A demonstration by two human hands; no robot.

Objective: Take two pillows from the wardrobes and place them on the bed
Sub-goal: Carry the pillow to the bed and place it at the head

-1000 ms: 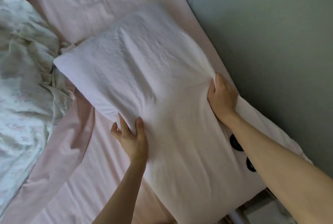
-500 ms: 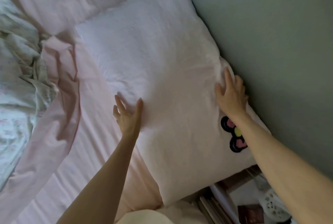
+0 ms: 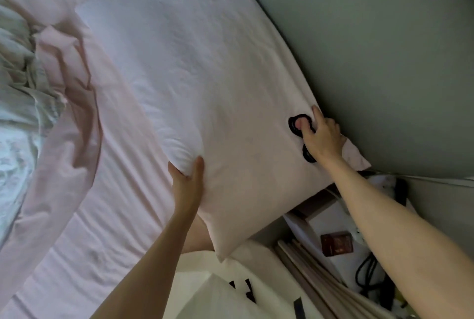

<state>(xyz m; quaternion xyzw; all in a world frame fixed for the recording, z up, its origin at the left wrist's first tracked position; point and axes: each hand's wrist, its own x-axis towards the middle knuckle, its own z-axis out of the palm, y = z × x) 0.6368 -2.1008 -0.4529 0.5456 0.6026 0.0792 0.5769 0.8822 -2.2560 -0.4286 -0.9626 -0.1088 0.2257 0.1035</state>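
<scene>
A large pale pink pillow [image 3: 195, 82] with a black bow motif lies flat on the bed's pink sheet [image 3: 107, 216], its long side against the grey-green wall. My left hand [image 3: 188, 175] grips the pillow's near left edge, thumb on top and fingers tucked under. On the right edge by the wall, my right hand [image 3: 322, 136] presses down over the bow motif, fingers curled into the fabric. The pillow's near corner hangs past the mattress edge. No second pillow is in sight.
A rumpled pale floral duvet [image 3: 18, 103] with a pink underside is bunched at the left. The grey-green wall [image 3: 372, 49] runs along the right. Below the pillow's corner, a white bedside shelf [image 3: 331, 229] holds a dark red box [image 3: 336, 244] and black cables.
The pillow has settled flat against the wall. My left hand went from resting open on it to gripping its edge. My right hand slid back along the wall side onto the bow motif.
</scene>
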